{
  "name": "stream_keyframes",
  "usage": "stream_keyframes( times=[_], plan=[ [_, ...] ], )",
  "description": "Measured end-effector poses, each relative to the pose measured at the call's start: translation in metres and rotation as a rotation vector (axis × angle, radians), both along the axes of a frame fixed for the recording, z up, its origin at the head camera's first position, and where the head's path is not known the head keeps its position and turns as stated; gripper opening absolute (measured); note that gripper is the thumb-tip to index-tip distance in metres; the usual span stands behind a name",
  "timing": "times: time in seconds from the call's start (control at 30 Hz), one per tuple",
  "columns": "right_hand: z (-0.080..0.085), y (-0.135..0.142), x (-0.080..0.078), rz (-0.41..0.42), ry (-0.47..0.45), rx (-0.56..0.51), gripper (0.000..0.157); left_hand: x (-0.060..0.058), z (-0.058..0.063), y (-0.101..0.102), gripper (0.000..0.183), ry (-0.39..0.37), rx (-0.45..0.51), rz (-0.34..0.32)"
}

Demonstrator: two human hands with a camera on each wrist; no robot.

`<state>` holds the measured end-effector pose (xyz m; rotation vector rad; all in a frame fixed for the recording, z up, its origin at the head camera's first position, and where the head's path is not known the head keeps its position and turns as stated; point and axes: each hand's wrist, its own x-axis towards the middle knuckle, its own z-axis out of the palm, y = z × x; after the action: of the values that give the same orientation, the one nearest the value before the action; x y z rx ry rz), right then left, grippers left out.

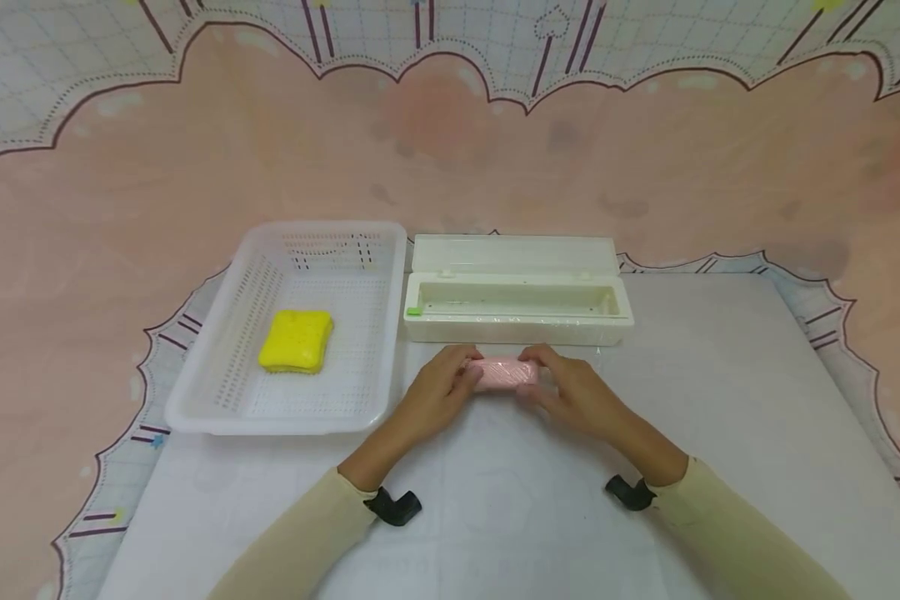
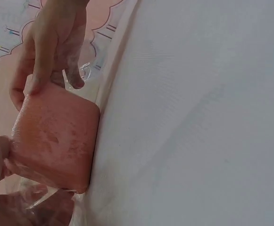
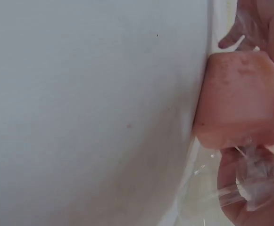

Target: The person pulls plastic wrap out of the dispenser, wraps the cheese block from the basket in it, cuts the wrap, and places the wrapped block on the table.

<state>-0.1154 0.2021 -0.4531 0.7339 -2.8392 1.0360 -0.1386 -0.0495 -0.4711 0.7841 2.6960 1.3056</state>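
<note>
Between my two hands is a pink block (image 1: 504, 374) with rounded edges, sitting on the white cloth in front of the long white box. My left hand (image 1: 438, 392) grips its left end, thumb toward me and fingers on the far side. On the opposite end, my right hand (image 1: 581, 396) holds it the same way. Clear plastic film (image 3: 257, 181) clings about the block's ends and bunches at the fingers in both wrist views. The block's smooth pink face (image 2: 56, 134) shows large in the left wrist view.
Just behind the hands stands a long white box (image 1: 517, 330), lid raised, a small green piece (image 1: 414, 312) at its left. To the left, a white perforated basket (image 1: 378, 367) holds a yellow block (image 1: 297, 341). A patterned cloth (image 1: 450, 167) lies beyond.
</note>
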Motion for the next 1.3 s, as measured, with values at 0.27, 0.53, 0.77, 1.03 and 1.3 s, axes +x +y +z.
stream_keyframes(
  times=[0.27, 0.53, 0.77, 1.03, 1.3],
  plan=[
    [-0.002, -0.008, -0.019, -0.153, 0.080, -0.026, 0.038, -0.008, -0.004, 0.008, 0.053, -0.034, 0.028, 0.095],
    [0.000, -0.017, -0.029, -0.251, 0.173, 0.041, 0.040, -0.018, -0.003, 0.018, 0.043, -0.126, 0.079, 0.316],
    [-0.001, -0.019, -0.030, -0.334, 0.128, 0.104, 0.041, -0.023, -0.005, 0.019, 0.042, -0.110, 0.017, 0.397],
    [0.004, -0.019, -0.024, -0.355, 0.151, 0.171, 0.049, -0.017, 0.002, 0.022, 0.045, -0.003, -0.149, 0.459],
    [0.014, -0.025, -0.016, -0.361, 0.188, 0.164, 0.051, -0.005, 0.005, 0.018, 0.049, -0.032, -0.195, 0.482]
  ],
)
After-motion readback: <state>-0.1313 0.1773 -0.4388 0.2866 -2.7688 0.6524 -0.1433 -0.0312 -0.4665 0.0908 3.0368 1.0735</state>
